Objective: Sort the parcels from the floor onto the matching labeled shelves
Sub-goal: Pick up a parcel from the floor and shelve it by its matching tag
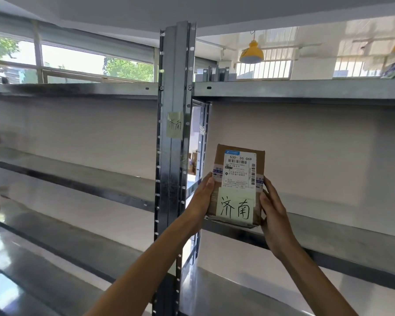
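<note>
L hand (202,197), R hand (273,208) grip parcel (237,185), upright at shelf (328,238)

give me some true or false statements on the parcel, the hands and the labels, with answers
1. The left hand and the right hand grip opposite edges of the parcel. True.
2. The handwritten note on the parcel shows the same characters as the sticky note on the metal upright. True.
3. The parcel lies flat on the shelf with no hand on it. False: both hands hold it upright at the shelf's front.
4. The parcel is a grey plastic bag. False: it is a brown cardboard box with a printed shipping label.
5. The hanging lamp behind is red. False: it is yellow.
</note>
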Action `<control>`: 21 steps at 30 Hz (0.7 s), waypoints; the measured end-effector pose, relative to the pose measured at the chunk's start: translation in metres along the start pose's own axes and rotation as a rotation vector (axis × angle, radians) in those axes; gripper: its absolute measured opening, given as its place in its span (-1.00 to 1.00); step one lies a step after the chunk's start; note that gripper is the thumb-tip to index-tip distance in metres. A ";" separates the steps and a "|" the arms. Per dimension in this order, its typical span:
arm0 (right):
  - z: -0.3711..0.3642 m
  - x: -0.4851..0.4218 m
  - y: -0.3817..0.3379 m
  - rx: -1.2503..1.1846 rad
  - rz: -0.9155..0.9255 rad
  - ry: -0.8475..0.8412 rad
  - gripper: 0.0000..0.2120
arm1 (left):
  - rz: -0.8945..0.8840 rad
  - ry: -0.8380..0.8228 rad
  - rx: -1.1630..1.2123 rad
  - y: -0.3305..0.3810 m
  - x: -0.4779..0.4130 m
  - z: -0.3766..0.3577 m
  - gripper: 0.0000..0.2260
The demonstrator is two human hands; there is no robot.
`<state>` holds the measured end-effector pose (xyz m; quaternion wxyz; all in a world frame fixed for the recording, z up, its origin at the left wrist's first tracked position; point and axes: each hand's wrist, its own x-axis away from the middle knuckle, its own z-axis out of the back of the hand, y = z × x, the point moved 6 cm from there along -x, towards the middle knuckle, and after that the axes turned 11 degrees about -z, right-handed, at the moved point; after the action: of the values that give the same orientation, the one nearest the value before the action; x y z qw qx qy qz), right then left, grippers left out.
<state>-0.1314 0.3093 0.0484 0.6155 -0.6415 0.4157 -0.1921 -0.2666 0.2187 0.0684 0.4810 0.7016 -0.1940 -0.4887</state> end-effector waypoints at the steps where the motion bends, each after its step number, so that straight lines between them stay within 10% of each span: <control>1: -0.002 0.000 0.000 -0.002 0.002 0.010 -0.64 | 0.001 -0.010 0.002 0.000 -0.001 0.002 -0.70; 21: -0.034 0.016 0.002 0.007 -0.023 0.184 -0.61 | 0.123 -0.026 0.096 -0.013 -0.002 0.037 -0.59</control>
<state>-0.1487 0.2753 0.0478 0.5745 -0.6239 0.4623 -0.2587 -0.3021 0.2086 0.0563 0.4732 0.7044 -0.2661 -0.4573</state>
